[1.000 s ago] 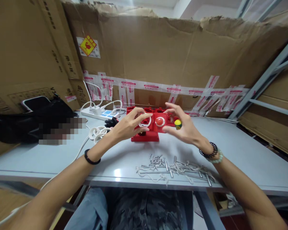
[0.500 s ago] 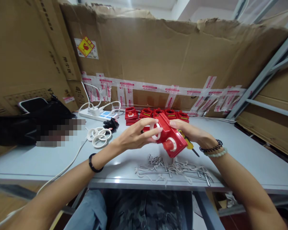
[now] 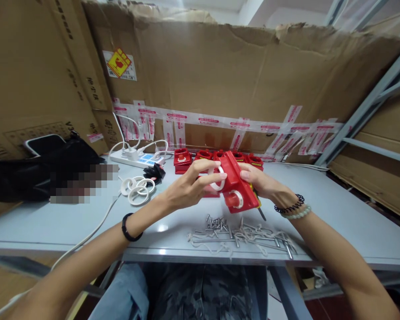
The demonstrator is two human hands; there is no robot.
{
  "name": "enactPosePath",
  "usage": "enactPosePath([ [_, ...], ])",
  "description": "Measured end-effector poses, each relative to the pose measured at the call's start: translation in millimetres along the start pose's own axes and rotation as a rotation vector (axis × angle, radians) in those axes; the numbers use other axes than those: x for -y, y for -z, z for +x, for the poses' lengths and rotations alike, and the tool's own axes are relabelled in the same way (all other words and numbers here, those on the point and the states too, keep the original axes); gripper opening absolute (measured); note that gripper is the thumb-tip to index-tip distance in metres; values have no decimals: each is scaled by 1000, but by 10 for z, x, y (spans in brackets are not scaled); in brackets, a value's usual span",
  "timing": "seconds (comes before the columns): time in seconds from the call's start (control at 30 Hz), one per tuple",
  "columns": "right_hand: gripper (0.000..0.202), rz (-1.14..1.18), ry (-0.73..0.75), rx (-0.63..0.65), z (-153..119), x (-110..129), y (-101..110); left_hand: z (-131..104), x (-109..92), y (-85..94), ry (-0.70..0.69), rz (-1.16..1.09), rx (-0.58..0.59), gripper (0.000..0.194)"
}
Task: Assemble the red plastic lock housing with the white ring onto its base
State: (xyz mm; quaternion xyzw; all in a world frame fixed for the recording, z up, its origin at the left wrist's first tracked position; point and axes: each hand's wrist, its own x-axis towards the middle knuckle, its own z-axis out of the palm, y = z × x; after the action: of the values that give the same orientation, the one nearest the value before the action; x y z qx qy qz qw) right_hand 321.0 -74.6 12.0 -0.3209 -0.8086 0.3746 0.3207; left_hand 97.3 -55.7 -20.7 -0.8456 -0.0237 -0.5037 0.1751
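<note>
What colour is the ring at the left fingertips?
The ring is white; the head view shows it best.

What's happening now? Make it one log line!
left hand: grips white ring against red push-button housing | right hand: holds same housing, screwdriver partly hidden | table: loose rings, screws

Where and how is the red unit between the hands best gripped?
The red unit is likely best gripped along its straight right edge, coming from the right with the thumb on top, as the right hand does; the white ring and left hand occupy its left side.
</note>
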Motion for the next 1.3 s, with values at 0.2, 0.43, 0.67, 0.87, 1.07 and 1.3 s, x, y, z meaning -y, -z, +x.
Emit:
enactPosePath([
  [0.2, 70, 44, -31, -21, -17, 68, 10, 24, -29, 11, 61, -30, -30, 36],
  [0.43, 72, -66, 102, -82, -5, 187, -49, 7, -23, -13, 105, -55, -73, 37],
  [0.67, 81, -123, 213, -193, -20, 175, -112, 3, -59, -73, 247, -211, -148, 43],
  [0.87, 85, -186, 327, -226, -1, 118, -99, -64, -65, -159, 400, -444, -158, 45],
  [1.07, 91, -338, 386, -227, -15, 68, -49, -88, -76, -191, 483, -558, -163, 44],
  [1.3, 85, -530, 481, -304, -33, 65, -80, -94, -104, -192, 537, -648, -164, 42],
])
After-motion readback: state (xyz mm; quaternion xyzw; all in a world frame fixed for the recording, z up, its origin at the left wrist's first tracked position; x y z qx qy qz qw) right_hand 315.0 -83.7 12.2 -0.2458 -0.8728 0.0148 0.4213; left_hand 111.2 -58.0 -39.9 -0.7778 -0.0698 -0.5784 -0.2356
